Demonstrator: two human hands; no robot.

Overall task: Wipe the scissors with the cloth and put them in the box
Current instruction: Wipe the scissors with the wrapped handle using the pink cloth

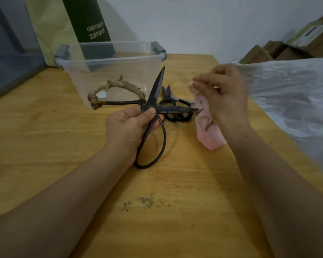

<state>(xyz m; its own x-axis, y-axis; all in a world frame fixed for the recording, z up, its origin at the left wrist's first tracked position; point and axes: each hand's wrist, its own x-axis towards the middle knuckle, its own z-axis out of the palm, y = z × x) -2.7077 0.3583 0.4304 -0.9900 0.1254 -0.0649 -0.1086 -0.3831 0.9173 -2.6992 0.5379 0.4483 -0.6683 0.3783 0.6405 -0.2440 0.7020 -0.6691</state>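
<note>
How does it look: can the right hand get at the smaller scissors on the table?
Probably not yet: the right hand grips the pink cloth, and a blade of the large scissors, held in the left hand, crosses over the smaller scissors, though they are close.

The wooden table [45,146] carries a clear plastic box [123,77] at its far side, a small pair of dark scissors [169,96] just beside it, and a grey smudge [147,201] near the front

box [110,59] on table [175,183], rear | small scissors [169,95] before box | cloth [211,135] right of small scissors
</note>
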